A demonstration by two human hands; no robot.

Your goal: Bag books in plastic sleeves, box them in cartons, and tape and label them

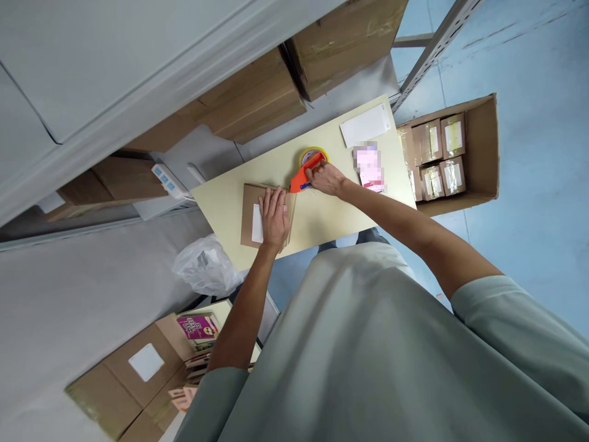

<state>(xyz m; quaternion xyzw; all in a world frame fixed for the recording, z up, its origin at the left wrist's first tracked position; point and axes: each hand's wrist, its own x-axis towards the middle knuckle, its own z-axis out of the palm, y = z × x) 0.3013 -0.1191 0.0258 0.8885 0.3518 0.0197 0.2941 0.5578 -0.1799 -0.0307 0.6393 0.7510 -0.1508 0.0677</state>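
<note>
A small brown cardboard box [250, 196] with a white label [257, 223] lies on the pale yellow table [331, 215]. Flat across its top rests my left hand [275, 218], fingers stretched out. My right hand [326, 178] grips an orange tape dispenser [301, 178] that carries a roll of yellow tape [313, 151]. The dispenser's front end is at the box's upper right corner; whether tape is stuck there I cannot tell. Right of my right hand lies a pink item [368, 166], blurred out, with a white sheet [365, 126] above it.
An open carton [481, 153] holding several taped boxes stands right of the table. Large cartons [257, 95] sit on the shelf behind. A power strip [170, 181] and a plastic bag [205, 265] are at the left. Books [199, 327] lie in a carton at lower left.
</note>
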